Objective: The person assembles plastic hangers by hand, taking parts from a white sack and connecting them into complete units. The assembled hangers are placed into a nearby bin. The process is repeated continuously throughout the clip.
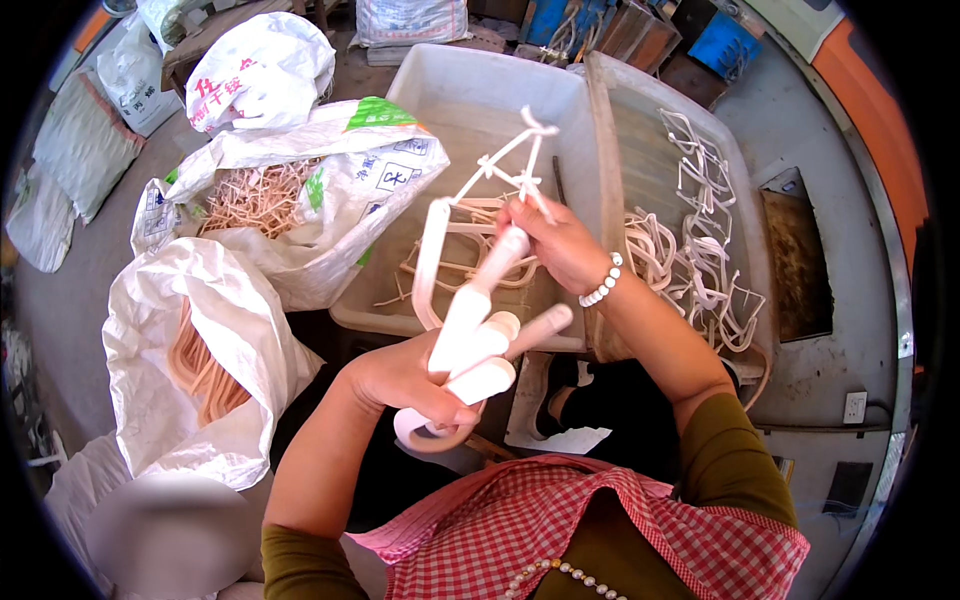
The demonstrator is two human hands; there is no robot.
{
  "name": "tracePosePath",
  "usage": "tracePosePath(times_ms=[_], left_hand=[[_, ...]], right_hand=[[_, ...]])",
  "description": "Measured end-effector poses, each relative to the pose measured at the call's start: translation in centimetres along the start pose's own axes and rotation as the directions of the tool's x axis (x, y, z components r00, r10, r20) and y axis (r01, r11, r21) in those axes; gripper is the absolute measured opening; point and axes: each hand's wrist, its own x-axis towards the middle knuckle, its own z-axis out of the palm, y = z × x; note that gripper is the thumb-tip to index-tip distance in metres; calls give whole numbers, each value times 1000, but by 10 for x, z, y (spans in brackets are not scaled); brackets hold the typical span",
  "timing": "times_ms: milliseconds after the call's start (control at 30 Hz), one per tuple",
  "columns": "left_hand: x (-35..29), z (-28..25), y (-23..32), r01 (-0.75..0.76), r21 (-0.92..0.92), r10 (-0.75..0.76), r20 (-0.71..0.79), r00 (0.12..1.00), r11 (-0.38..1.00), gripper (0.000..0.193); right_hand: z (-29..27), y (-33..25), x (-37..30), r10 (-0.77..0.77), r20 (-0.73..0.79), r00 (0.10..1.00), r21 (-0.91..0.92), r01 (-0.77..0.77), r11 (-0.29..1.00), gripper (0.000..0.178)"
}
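Note:
My left hand (400,372) is wrapped round a bundle of thick, pale pinkish-white curved rods (468,325), with their rounded ends pointing in several directions. Up and to the right of it, my right hand (560,245) is closed on a thin white branched strip (487,165) at the top of the bundle. One rod end lies just under its fingers; whether they grip that too, I cannot tell. Below both hands, a pale plastic tub (440,68) contains thin pinkish looped strips (470,262).
A second tub (655,100) on the right holds coiled strips (650,250) and white branched strips (705,195). To my left stand an opened sack (385,165) of thin pinkish pieces and a white sack (140,320) of long pink strands. Stuffed sacks (90,155) line the far left.

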Motion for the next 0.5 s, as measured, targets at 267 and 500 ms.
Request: tracePosePath(times_ms=[267, 500], left_hand=[[29, 10, -2, 259, 854, -157, -210, 965, 451, 42], [34, -3, -38, 246, 961, -215, -216, 952, 125, 38]], right_hand=[[4, 10, 7, -242, -223, 944, 314, 305, 899, 37], [-20, 5, 8, 102, 150, 984, 298, -143, 944, 35]])
